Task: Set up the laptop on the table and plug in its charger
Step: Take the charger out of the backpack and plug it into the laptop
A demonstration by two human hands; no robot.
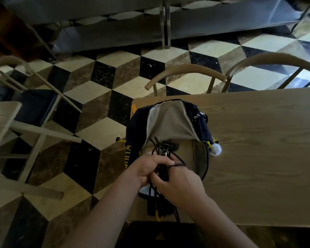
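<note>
Head view: both hands [168, 178] grip charger cable [162, 154] over backpack [168, 120].

Backpack [168, 122] on table [258, 140] corner, chairs [184, 76] behind, cable bundle [163, 158] above backpack

Not much to read here, honestly. The backpack [168, 126] on the table has white lettering on its dark right-hand edge, near the top flap; I can make out something like "AI" and an "E", but it's turned sideways, partly folded over, and too small to get a full word. Down the bag's left side there's yellow block lettering running vertically, maybe "HU" at the start, and the rest is hidden by the fold of fabric and the left hand [147, 169]. No numbers, stickers or signs that I can read anywhere else, floor and chairs included.
</note>
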